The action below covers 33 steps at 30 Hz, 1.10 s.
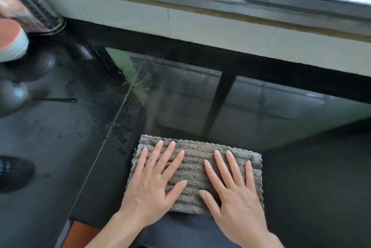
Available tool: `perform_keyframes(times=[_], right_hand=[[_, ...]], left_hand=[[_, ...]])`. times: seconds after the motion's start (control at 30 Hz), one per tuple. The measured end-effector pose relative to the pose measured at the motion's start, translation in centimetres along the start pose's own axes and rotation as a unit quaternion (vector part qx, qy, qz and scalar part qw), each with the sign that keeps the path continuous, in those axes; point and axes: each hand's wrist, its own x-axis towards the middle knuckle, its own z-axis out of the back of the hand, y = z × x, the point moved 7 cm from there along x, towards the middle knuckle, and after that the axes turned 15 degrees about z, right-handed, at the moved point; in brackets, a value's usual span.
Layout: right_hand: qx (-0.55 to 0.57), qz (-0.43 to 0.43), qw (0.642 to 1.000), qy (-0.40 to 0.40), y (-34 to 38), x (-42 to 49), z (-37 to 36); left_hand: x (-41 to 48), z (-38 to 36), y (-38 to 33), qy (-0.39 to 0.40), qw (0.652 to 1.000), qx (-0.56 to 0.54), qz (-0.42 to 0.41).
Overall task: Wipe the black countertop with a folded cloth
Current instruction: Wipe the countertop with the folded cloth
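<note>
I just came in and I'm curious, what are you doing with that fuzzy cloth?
A person is wiping a black countertop. Both hands lie flat, fingers spread, on a folded grey ribbed cloth: the left hand on its left part, the right hand on its right. The cloth sits near the counter's front edge. Dark crumbs and grime lie along a seam to its left, not yet wiped.

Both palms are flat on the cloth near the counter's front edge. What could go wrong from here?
1. The folded cloth lies at the countertop's near edge; a pull back may drag it off.
2. Dark grit lies along the seam to the left; a leftward stroke could smear it.
3. The left hand and right hand only press flat, not gripping, so the cloth might bunch.
</note>
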Motion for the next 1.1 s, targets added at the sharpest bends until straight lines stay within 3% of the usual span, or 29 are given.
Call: perform_keyframes(times=[0.2, 0.67, 1.1], right_hand=[[-0.004, 0.016, 1.0, 0.016, -0.4, 2.6, 0.0], [-0.043, -0.025, 0.998, 0.028, -3.2, 19.4, 1.1], [-0.026, -0.006, 0.999, 0.026, 5.2, 13.8, -0.6]], left_hand=[[1.9, 0.5, 1.1, 0.011, 1.0, 0.013, 0.012], [15.7, 4.7, 8.5, -0.002, 0.999, 0.041, 0.034], [6.8, 4.0, 12.0, -0.005, 0.999, 0.027, 0.026]])
